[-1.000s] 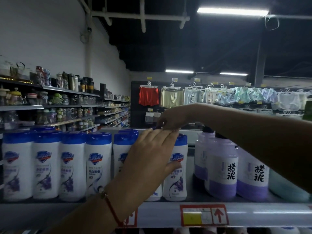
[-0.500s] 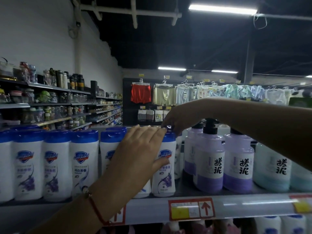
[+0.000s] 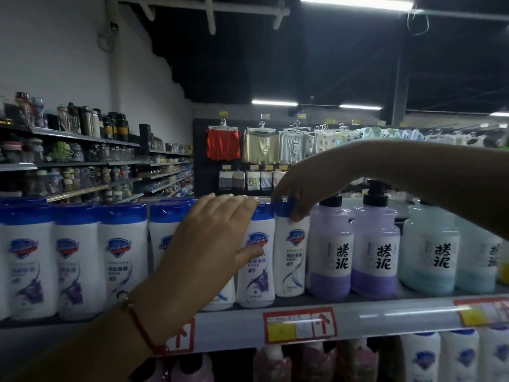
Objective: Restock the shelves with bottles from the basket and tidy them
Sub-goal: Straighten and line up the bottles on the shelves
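A: Shelf (image 3: 385,317) carries a row of white Safeguard bottles (image 3: 77,260), blue caps; purple pump bottles (image 3: 329,252) just right.

B: Left hand (image 3: 212,244) flat against one; right hand (image 3: 300,188) pinches the rightmost Safeguard bottle (image 3: 290,260) cap.

Both hands (image 3: 212,238) on shelf bottles (image 3: 289,255)

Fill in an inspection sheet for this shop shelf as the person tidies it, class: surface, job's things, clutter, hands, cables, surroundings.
Surface: grey shelf with red-framed price tags on its front edge.
Job's things: white blue-capped bottles upright in a row; purple pump bottles and pale blue ones to their right.
Clutter: nothing seen.
Hands: left hand flat against the white bottles; right hand grips the cap of the end white bottle.
Cables: wire loop by the ceiling light.
Surroundings: flask shelves at left, hanging garments behind.
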Motion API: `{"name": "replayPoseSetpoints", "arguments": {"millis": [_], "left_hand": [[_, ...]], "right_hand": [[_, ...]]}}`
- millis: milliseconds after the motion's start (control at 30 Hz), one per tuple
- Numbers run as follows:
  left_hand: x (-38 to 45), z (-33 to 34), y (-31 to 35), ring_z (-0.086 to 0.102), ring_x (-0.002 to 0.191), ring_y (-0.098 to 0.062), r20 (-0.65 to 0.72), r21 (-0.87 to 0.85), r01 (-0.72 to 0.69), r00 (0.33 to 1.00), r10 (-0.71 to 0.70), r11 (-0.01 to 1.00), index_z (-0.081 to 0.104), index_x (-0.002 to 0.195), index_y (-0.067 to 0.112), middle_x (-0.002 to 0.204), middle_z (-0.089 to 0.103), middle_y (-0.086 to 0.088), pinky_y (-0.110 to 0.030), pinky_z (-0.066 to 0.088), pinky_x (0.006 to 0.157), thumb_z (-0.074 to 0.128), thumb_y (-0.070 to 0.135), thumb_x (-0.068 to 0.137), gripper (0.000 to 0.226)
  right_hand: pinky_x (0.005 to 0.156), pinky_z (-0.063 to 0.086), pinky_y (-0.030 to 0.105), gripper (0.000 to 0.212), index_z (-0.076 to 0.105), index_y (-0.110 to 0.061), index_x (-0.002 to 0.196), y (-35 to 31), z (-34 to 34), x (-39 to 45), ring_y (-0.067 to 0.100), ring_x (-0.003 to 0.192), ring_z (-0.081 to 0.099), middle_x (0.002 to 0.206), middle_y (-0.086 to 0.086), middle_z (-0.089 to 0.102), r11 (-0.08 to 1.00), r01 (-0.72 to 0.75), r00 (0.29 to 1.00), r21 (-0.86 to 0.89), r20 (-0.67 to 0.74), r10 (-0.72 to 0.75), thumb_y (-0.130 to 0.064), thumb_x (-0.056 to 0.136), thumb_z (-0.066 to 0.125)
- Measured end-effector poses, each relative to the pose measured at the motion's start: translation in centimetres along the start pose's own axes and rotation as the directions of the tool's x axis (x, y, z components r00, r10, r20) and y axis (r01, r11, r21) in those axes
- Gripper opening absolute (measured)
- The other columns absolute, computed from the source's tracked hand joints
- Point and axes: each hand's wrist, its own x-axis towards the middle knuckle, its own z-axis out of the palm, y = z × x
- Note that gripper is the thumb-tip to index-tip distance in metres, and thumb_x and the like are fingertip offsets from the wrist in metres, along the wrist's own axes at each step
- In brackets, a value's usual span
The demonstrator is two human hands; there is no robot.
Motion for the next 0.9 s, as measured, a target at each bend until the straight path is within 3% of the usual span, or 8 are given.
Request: {"name": "replayPoseSetpoints", "arguments": {"millis": [167,333,467,567,700,833,900], "left_hand": [[0.1,-0.4,-0.2,0.067,0.115,-0.025,0.070,-0.036,0.005,0.998,-0.003,0.999,0.061,0.134,0.012,0.126,0.070,-0.004,-0.044,0.045,0.103,0.065,0.065,0.072,0.082],[0.2,-0.7,-0.3,0.066,0.118,-0.025,0.123,-0.055,0.023,0.992,-0.016,0.998,0.060,0.136,0.013,0.129,0.069,-0.004,-0.041,0.041,0.105,0.072,0.063,0.071,0.083],[0.5,-1.1,-0.5,0.062,0.124,-0.024,0.171,-0.076,0.029,0.985,-0.015,0.997,0.056,0.140,0.014,0.135,0.066,-0.003,-0.037,0.035,0.108,0.076,0.062,0.074,0.085],[0.8,-1.5,-0.6,0.053,0.134,-0.021,0.192,-0.103,0.037,0.981,-0.017,0.994,0.048,0.148,0.017,0.145,0.058,0.000,-0.033,0.026,0.113,0.070,0.064,0.080,0.085],[0.8,-1.5,-0.3,0.065,0.118,-0.023,0.172,-0.025,-0.007,0.985,0.011,1.000,0.059,0.137,0.014,0.130,0.068,-0.002,-0.037,0.040,0.105,0.062,0.067,0.073,0.082],[0.7,-1.6,-0.3,0.063,0.121,-0.023,0.163,-0.053,-0.004,0.987,0.013,0.999,0.055,0.140,0.015,0.134,0.066,-0.002,-0.039,0.039,0.107,0.059,0.068,0.076,0.083],[0.4,-1.6,-0.6,0.056,0.130,-0.024,0.165,-0.068,-0.014,0.986,0.025,0.998,0.045,0.148,0.017,0.143,0.058,-0.003,-0.040,0.028,0.112,0.054,0.070,0.081,0.086]], "right_hand": [[0.092,0.043,0.032,0.057,0.054,-0.033,0.144,-0.5,-0.3,-1.0,-0.010,0.091,0.055,0.121,-0.012,0.070,1.000,-0.008,1.000,-0.022,0.001,0.008,-0.048,0.090,0.069],[0.094,0.041,0.031,0.055,0.057,-0.034,0.141,-0.3,-0.2,-1.3,-0.014,0.090,0.052,0.100,-0.027,0.060,1.000,-0.011,1.000,-0.005,-0.001,0.011,-0.051,0.091,0.068],[0.094,0.042,0.032,0.052,0.057,-0.036,0.141,0.1,-0.3,-1.1,-0.011,0.093,0.056,0.109,-0.018,0.068,1.000,-0.004,1.000,0.016,0.012,0.004,-0.048,0.092,0.068],[0.089,0.041,0.029,0.051,0.057,-0.037,0.140,0.3,-0.2,-0.8,-0.013,0.090,0.057,0.100,-0.023,0.066,1.000,0.011,1.000,0.013,0.009,-0.012,-0.049,0.091,0.068],[0.085,0.044,0.027,0.054,0.058,-0.036,0.139,0.2,0.1,-1.0,-0.012,0.092,0.061,0.100,-0.025,0.069,0.998,0.026,1.000,0.053,-0.009,-0.026,-0.051,0.089,0.069],[0.096,0.043,0.033,0.060,0.055,-0.038,0.141,-0.2,0.4,-1.4,-0.013,0.090,0.058,0.096,-0.029,0.065,0.998,-0.005,0.999,0.058,-0.054,0.008,-0.054,0.086,0.071],[0.101,0.043,0.035,0.067,0.049,-0.037,0.147,-0.6,0.8,-1.8,-0.007,0.095,0.059,0.111,-0.022,0.067,0.997,-0.025,0.997,0.069,-0.076,0.030,-0.053,0.086,0.071]]}}
